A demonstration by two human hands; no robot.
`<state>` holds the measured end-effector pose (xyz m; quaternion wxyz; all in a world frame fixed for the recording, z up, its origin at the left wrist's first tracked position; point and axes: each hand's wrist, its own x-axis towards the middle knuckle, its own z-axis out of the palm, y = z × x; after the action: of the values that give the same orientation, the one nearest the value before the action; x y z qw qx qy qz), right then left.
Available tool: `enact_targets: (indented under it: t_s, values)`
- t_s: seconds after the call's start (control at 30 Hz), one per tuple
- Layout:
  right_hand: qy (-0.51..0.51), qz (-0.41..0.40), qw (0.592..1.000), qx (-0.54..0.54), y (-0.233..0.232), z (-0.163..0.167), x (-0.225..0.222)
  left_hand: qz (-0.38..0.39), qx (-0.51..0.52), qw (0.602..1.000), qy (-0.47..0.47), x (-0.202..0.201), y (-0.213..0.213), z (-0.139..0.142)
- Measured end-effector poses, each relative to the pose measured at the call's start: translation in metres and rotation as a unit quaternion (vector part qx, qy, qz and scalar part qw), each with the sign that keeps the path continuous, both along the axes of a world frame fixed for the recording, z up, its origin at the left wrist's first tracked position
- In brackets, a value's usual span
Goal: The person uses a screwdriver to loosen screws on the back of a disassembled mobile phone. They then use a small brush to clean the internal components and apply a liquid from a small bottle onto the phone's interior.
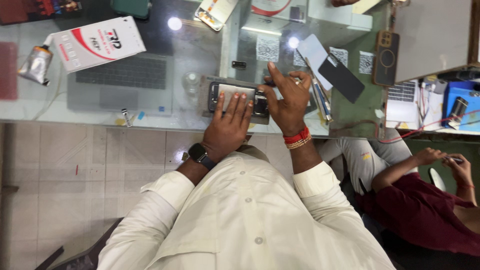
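The left hand lies flat with fingers spread on an opened phone resting on a grey mat, while just beside it the right hand pinches a thin tool at the phone's far edge.

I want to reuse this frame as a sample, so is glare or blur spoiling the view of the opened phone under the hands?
Head view: round lamp reflections glare on the glass counter, clear of the opened phone; left hand and right hand look sharp, evenly lit, with wide-angle bending at the edges.
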<state>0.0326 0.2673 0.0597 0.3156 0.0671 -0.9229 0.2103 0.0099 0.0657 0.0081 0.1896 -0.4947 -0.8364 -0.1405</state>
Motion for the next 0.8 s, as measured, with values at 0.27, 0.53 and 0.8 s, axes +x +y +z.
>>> enact_targets:
  t_s: [0.27, 0.53, 0.8]
  values:
    - [-0.039, 0.007, 0.987, -0.155, 0.004, -0.036, 0.001, 0.002, -0.009, 1.000, 0.001, 0.001, 0.001, 0.002]
    - [0.052, -0.067, 0.928, -0.364, 0.048, -0.054, 0.043, 0.001, -0.015, 1.000, 0.005, -0.001, 0.006, 0.004]
    - [0.028, -0.084, 0.957, -0.275, 0.042, -0.070, 0.054, 0.002, -0.011, 1.000, 0.006, -0.002, 0.008, 0.001]
